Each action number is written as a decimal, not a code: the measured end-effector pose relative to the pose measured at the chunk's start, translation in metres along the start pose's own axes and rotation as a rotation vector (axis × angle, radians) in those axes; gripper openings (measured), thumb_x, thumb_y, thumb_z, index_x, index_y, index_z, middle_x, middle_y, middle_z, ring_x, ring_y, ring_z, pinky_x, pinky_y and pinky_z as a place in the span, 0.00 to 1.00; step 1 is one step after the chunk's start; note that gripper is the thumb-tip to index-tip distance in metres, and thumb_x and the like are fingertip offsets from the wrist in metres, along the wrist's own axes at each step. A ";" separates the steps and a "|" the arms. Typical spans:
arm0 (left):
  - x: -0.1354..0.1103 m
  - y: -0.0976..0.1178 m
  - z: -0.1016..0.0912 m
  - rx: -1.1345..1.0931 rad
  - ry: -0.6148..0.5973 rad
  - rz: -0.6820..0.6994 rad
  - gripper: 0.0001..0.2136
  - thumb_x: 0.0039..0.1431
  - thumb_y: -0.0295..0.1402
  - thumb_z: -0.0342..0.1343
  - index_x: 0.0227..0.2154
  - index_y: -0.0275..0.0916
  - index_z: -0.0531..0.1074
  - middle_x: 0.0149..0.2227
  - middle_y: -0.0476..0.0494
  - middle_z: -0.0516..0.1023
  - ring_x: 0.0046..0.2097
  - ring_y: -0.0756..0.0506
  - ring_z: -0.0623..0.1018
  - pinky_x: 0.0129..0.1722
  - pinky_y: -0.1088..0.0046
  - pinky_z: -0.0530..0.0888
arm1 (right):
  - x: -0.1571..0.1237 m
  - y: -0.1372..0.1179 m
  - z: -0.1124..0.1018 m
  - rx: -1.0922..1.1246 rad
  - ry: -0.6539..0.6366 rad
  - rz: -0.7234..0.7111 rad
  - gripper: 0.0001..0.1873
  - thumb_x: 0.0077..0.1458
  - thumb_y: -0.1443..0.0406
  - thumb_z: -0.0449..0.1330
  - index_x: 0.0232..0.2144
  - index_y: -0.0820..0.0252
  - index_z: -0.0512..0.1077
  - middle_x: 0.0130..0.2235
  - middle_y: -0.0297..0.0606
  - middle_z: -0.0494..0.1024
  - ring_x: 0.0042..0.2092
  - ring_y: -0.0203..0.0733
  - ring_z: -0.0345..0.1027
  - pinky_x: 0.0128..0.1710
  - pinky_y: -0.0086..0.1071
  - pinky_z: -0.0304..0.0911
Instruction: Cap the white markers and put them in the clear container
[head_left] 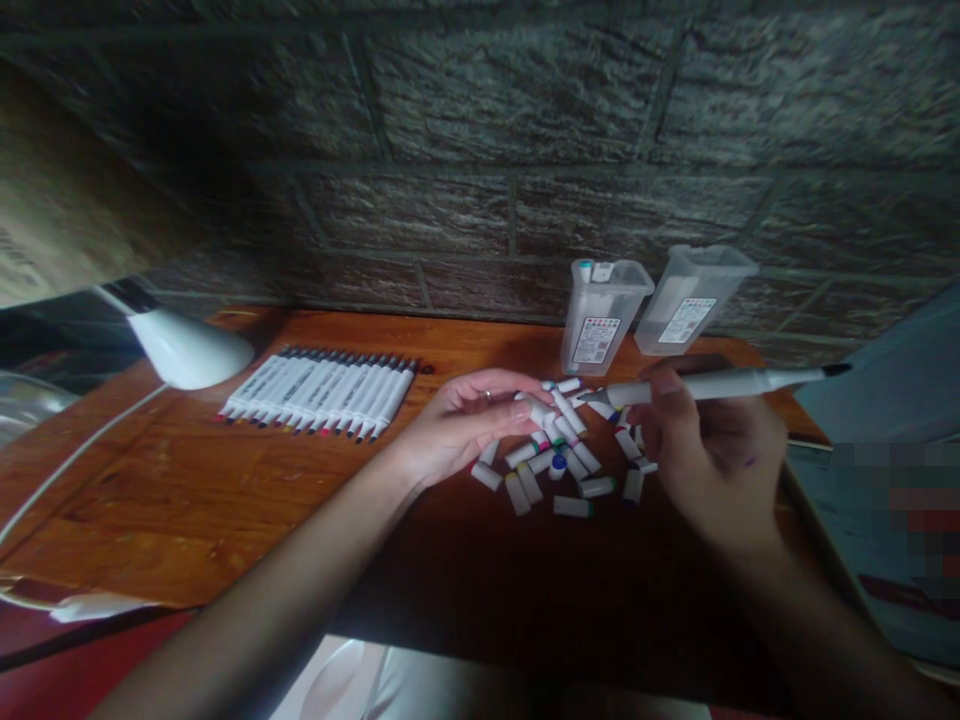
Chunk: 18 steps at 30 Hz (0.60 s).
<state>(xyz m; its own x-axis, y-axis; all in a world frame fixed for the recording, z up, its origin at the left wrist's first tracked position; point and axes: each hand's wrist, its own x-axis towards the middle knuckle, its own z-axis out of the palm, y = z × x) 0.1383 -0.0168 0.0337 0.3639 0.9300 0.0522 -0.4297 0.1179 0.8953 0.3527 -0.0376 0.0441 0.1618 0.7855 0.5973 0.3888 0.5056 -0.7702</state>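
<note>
My right hand (712,450) grips an uncapped white marker (720,384) with a dark tip at its right end and a grey tip pointing left. Between the thumb and fingers of my left hand (465,420) is a white marker cap (534,412). The marker's left tip is apart from that cap, to its right. Beneath and around both hands lies a loose pile of white caps (574,506) with coloured ends, partly hidden by my hands. A row of uncapped white markers (319,392) lies side by side to the left.
Two clear plastic cases stand at the back: the left case (592,330) holds a few pieces, and the right case (675,310) is beside it. A lamp with a white base (187,350) stands at the left of the wooden table (150,490). A brick wall (465,220) rises behind.
</note>
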 end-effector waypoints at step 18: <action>0.011 0.005 -0.025 0.208 0.280 0.101 0.12 0.45 0.38 0.71 0.29 0.35 0.80 0.26 0.47 0.79 0.25 0.56 0.72 0.26 0.81 0.69 | 0.022 0.016 0.001 0.216 -0.025 0.231 0.22 0.60 0.50 0.57 0.23 0.60 0.69 0.17 0.29 0.69 0.16 0.29 0.58 0.13 0.23 0.52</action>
<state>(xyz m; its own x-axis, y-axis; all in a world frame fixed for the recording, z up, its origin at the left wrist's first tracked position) 0.1192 0.0028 0.0277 0.0751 0.9961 0.0473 -0.2641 -0.0258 0.9641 0.3618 -0.0122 0.0444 0.2002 0.8954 0.3977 0.1424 0.3751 -0.9160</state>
